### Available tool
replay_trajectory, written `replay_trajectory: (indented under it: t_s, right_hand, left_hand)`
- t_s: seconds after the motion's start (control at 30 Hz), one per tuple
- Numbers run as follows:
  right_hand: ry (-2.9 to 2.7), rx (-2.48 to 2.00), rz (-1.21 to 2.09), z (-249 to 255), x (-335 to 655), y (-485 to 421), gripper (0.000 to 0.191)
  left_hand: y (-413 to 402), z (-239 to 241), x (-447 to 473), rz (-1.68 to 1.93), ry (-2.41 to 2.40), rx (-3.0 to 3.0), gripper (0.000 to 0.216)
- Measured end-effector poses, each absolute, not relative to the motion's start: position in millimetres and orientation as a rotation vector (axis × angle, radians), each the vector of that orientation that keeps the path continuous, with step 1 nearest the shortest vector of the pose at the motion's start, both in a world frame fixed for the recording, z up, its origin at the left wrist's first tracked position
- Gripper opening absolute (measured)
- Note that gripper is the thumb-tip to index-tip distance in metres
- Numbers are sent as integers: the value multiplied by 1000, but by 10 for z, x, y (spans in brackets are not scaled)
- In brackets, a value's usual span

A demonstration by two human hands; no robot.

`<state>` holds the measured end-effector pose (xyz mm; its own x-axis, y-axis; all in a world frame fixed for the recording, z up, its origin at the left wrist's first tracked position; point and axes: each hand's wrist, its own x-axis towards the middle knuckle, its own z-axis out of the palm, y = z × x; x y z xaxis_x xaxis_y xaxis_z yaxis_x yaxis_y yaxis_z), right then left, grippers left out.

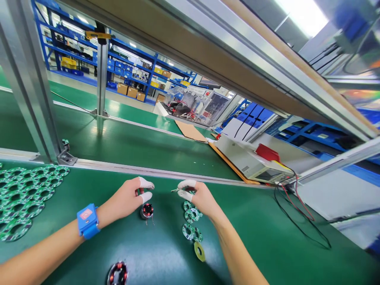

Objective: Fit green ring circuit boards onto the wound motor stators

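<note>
My left hand (132,196) wears white finger cots and a blue wrist strap (88,221). Its thumb and forefinger are curled just above a small round coil part (147,210) with red windings that stands on the green mat; whether they touch it I cannot tell. My right hand (198,196), also in finger cots, pinches a thin metal tool or wire (175,190) that points left. Below that hand lie green ring-shaped circuit boards (191,215) and a yellow ring (199,251).
Several green ring boards (22,194) are spread out at the left edge. Another red coil part (118,273) lies near the front. A white meter box (255,162) with red and black leads (297,213) stands at the right. A conveyor belt (133,142) runs behind an aluminium rail (154,171).
</note>
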<state>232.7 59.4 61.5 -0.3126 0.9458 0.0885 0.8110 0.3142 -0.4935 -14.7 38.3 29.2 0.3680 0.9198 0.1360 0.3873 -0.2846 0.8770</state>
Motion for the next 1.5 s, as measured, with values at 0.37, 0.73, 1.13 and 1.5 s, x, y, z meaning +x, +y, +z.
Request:
replay_trajectory:
  t_s: [0.37,0.73,1.13,1.5]
  right_hand:
    - [-1754,-1290,1064,406,1778,187,52]
    - [-2044,-1422,696,333,1948,321,34]
    - [-2230,-1272,816,61,1766,263,35]
    - [-2336,-1364,526,36,1806,210,38]
  left_hand:
    - [259,297,-2,904,1022,1727,29]
    - [219,57,-39,503,1439,2357,37]
    - [229,-31,-10,410,1472,2370,19]
    - [255,-80,-9,471,1448,2338,21]
